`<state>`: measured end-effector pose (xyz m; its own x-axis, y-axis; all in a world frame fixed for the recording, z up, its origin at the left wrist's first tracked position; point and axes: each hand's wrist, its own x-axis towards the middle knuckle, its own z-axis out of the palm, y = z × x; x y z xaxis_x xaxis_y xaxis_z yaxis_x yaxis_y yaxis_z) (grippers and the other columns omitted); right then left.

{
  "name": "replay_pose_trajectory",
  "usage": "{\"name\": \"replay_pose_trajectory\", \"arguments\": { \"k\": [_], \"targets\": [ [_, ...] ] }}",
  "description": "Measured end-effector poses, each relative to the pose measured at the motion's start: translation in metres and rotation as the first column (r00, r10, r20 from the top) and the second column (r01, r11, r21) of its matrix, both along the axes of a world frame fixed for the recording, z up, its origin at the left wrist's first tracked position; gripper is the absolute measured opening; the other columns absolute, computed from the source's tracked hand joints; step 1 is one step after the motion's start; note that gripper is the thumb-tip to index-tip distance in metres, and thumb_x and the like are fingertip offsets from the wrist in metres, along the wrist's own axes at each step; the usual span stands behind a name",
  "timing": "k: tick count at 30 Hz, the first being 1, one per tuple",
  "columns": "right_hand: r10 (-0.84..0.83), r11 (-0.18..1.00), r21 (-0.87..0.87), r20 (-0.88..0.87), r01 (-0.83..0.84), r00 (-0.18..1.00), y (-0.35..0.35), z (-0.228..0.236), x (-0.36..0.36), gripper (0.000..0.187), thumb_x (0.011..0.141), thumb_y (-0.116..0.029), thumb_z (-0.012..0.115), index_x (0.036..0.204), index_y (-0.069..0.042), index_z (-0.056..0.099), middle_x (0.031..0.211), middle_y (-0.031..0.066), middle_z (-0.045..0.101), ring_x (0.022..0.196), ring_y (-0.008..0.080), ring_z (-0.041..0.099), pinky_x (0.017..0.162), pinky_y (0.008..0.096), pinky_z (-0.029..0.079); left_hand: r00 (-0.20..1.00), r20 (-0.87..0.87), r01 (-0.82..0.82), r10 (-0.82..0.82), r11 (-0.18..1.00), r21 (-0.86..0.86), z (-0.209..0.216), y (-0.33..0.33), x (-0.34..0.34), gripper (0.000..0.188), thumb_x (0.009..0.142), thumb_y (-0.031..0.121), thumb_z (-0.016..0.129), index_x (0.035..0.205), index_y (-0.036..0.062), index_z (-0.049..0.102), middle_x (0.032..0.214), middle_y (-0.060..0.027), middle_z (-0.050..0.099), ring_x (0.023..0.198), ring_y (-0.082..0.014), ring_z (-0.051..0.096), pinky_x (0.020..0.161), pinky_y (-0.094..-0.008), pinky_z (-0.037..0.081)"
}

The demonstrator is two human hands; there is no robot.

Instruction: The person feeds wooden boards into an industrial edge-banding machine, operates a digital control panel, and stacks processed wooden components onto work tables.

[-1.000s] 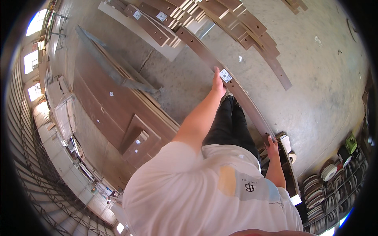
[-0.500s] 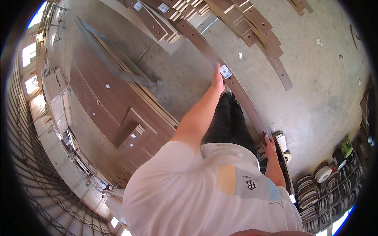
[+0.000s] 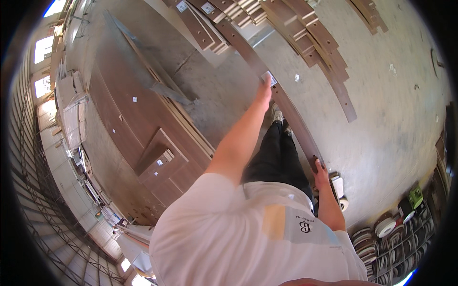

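Observation:
A long, narrow brown board [image 3: 292, 110] with drilled holes along its face runs from the upper middle down toward my right side. My left hand [image 3: 265, 90] grips its left edge about midway, the thumb lying over a white label [image 3: 272, 80]. Fingers beneath the board are hidden. Around the near end is my right hand [image 3: 321, 176], its thumb on top by the last hole. The board's far end reaches up to the stacked brown strips [image 3: 234, 14].
Stepped stacks of brown boards [image 3: 329, 62] lie ahead on the concrete floor [image 3: 381, 124]. Large brown panels [image 3: 114, 95] and a grey metal bar [image 3: 171, 93] are on the left. Edge-banding coils [image 3: 381, 229] fill a rack at lower right, near a green object [image 3: 416, 195].
The board has slid slightly away from me, up and left, both hands moving with it. My left thumb now covers part of the label. More of my shoes shows below the board.

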<state>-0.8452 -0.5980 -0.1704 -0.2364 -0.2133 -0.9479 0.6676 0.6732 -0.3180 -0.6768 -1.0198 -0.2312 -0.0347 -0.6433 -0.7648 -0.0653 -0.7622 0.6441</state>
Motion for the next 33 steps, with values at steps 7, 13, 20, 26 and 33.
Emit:
{"name": "replay_pose_trajectory", "arguments": {
  "k": [7, 13, 20, 26, 33],
  "targets": [
    [0.019, 0.996, -0.085, 0.037, -0.016, 0.999, -0.049, -0.012, 0.012, 0.075, 0.088, -0.054, 0.075, 0.142, -0.009, 0.049, 0.137, 0.0066, 0.056, 0.123, 0.0211, 0.054, 0.098, 0.0408, 0.048, 0.996, 0.048, 0.090, -0.077, 0.893, -0.441, 0.006, 0.018, 0.002, 0.076, 0.092, 0.053, 0.070, 0.141, 0.0000, 0.046, 0.133, -0.0171, 0.061, 0.125, -0.0297, 0.057, 0.107, -0.0410, 0.043],
    [0.012, 0.999, -0.034, 0.044, -0.011, 0.999, -0.089, -0.016, 0.019, 0.077, 0.086, -0.055, 0.077, 0.141, -0.009, 0.049, 0.132, 0.0061, 0.057, 0.119, 0.0207, 0.054, 0.098, 0.0406, 0.048, 0.938, 0.292, 0.281, -0.186, 0.900, -0.332, -0.041, -0.013, 0.013, 0.077, 0.090, 0.052, 0.070, 0.143, 0.0024, 0.045, 0.135, -0.0247, 0.048, 0.124, -0.0396, 0.051, 0.107, -0.0473, 0.042],
    [0.028, 0.998, -0.063, 0.036, -0.025, 0.999, -0.146, -0.018, 0.014, 0.079, 0.086, -0.055, 0.078, 0.142, -0.007, 0.048, 0.134, 0.0056, 0.057, 0.123, 0.0199, 0.053, 0.100, 0.0412, 0.047, 0.951, 0.253, 0.255, -0.177, 0.911, -0.323, -0.018, -0.066, 0.019, 0.068, 0.090, 0.047, 0.071, 0.140, 0.0055, 0.050, 0.129, -0.0245, 0.047, 0.123, -0.0406, 0.048, 0.108, -0.0477, 0.040],
    [0.022, 0.998, -0.063, 0.031, -0.020, 0.999, -0.201, -0.033, 0.023, 0.077, 0.087, -0.054, 0.077, 0.141, -0.006, 0.051, 0.136, 0.0037, 0.057, 0.124, 0.0188, 0.053, 0.102, 0.0421, 0.047, 0.989, 0.006, 0.144, -0.149, 0.941, -0.308, -0.006, -0.117, 0.028, 0.062, 0.091, 0.027, 0.072, 0.142, 0.0012, 0.047, 0.134, -0.0211, 0.053, 0.123, -0.0306, 0.053, 0.105, -0.0412, 0.044],
    [0.050, 0.995, -0.092, 0.030, -0.047, 0.998, -0.295, -0.039, 0.039, 0.071, 0.087, -0.054, 0.077, 0.138, -0.009, 0.056, 0.133, 0.0016, 0.061, 0.121, 0.0169, 0.055, 0.101, 0.0407, 0.046, 0.988, -0.133, -0.001, -0.076, 0.867, -0.498, 0.001, -0.129, 0.051, 0.062, 0.094, 0.009, 0.068, 0.149, 0.0010, 0.040, 0.139, -0.0130, 0.056, 0.134, -0.0210, 0.049, 0.105, -0.0341, 0.045]
  ]
}}
